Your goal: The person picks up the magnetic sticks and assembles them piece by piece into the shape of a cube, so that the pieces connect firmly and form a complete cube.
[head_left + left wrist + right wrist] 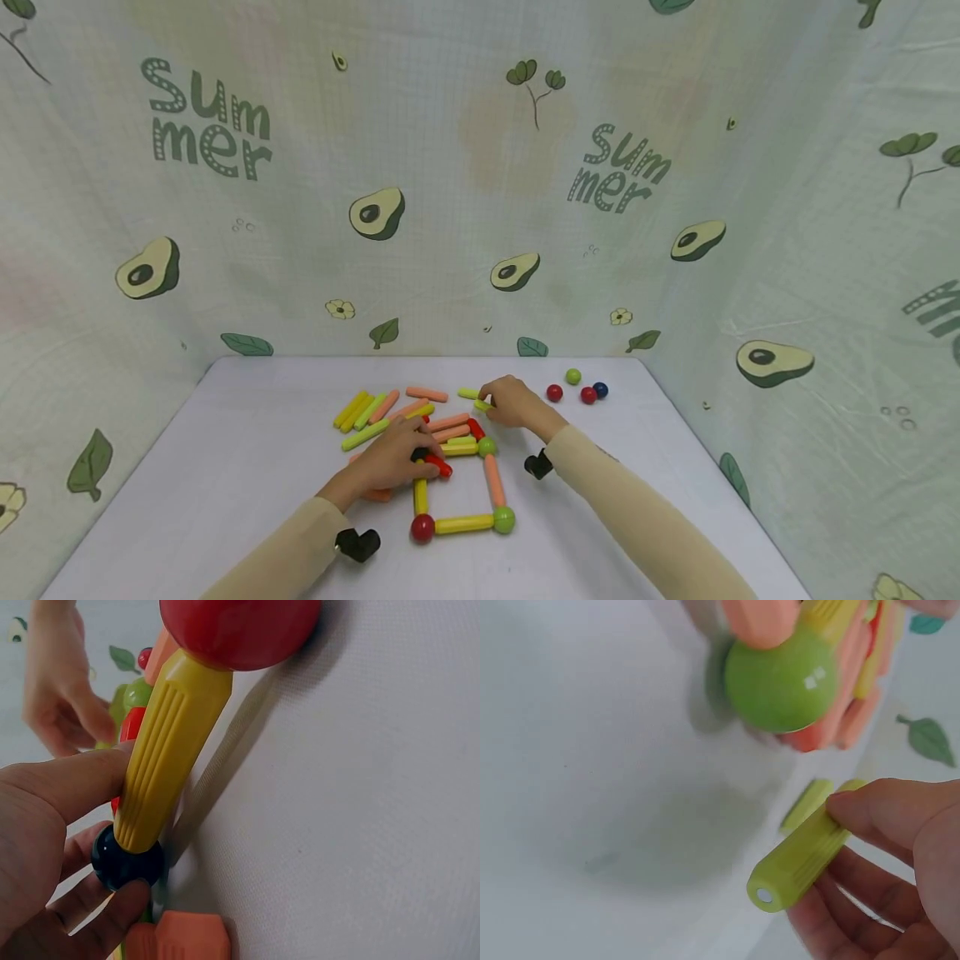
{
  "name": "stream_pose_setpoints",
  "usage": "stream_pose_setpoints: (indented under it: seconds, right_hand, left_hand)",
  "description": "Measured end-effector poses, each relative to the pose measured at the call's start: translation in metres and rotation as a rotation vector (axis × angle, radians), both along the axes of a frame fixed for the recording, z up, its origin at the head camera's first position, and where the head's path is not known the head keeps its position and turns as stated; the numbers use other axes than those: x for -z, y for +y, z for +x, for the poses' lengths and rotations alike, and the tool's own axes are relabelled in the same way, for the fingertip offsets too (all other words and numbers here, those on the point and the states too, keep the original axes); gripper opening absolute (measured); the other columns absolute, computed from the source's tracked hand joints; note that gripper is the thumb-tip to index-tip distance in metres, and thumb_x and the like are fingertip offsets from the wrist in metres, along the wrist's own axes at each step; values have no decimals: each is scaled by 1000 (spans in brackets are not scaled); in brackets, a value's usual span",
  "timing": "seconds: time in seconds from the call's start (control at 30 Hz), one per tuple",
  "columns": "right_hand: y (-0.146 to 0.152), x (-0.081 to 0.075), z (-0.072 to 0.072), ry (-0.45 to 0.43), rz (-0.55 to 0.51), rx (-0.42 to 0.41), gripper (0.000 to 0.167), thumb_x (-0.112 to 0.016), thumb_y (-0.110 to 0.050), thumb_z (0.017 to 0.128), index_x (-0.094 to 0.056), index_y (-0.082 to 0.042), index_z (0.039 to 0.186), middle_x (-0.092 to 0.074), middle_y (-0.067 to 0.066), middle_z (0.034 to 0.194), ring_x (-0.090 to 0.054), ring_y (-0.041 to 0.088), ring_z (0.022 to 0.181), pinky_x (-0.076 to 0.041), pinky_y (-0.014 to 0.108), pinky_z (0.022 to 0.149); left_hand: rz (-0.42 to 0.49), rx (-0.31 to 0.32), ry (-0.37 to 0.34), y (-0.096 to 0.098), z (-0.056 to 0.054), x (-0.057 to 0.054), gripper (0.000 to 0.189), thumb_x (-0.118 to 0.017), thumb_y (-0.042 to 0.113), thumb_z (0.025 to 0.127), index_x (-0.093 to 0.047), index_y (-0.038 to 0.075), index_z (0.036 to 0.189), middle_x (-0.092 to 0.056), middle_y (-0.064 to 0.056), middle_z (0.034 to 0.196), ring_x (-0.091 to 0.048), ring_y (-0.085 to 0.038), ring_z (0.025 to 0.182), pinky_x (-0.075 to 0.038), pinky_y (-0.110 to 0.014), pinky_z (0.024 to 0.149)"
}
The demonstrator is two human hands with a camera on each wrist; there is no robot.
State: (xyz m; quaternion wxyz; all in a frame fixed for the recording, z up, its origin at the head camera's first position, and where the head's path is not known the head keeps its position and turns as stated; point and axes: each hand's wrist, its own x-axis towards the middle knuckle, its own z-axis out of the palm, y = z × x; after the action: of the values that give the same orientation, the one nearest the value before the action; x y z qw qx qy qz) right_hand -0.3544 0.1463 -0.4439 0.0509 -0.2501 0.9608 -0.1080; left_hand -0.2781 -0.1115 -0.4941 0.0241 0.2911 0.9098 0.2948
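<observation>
Yellow-green in colour, one short rod [799,859] is pinched between thumb and fingers of the right hand [513,402], a pale disc visible in its near end; clearance from the table [210,450] cannot be determined. The left hand [397,454] holds a dark blue ball [124,859] in its fingers, thumb against the yellow rod [169,742] joined to it.

That rod meets a red ball [423,528], one corner of a four-sided frame. A second yellow rod [465,524], two green balls [504,520] and an orange rod [494,482] form further parts.

A second yellow-green rod [468,392] lies just beyond the pinched one. Loose rods [358,411] lie beyond the left hand; four loose balls [588,395] stand at far right. Printed cloth [450,150] hangs behind.
</observation>
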Motion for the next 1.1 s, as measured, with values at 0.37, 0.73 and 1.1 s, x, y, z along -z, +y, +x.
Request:
stream_pose_setpoints:
  seconds: [0.37, 0.73, 1.1]
  right_hand:
    - [20, -13, 61, -94, -154, -168, 26, -76, -10, 97, -76, -6, 123, -73, 3, 89, -60, 9, 71, -53, 25, 67]
    - [7, 2, 89, -239, -250, -186, 18, -81, -10, 93, -79, -7, 111, -69, -8, 81, -57, 2, 68, -51, 20, 64]
    - [-9, 9, 96, -258, -225, -159, 19, -81, -13, 92, -81, -7, 110, -67, -10, 77, -58, 2, 64, -51, 19, 61]
  left_hand:
    - [-16, -1, -1, -4, -1, 4, 15, -86, 35, 91, -79, 30, 103, -59, 8, 109, -50, -16, 112, -48, -45, 96]
    - [-9, -1, 28, -4, 0, 4, 18, -87, 35, 90, -82, 25, 104, -58, 8, 105, -51, -21, 111, -45, -47, 95]
    - [-17, 20, 18, -2, -4, 3, 20, -86, 34, 91, -80, 24, 107, -57, 9, 106, -50, -14, 108, -47, -44, 93]
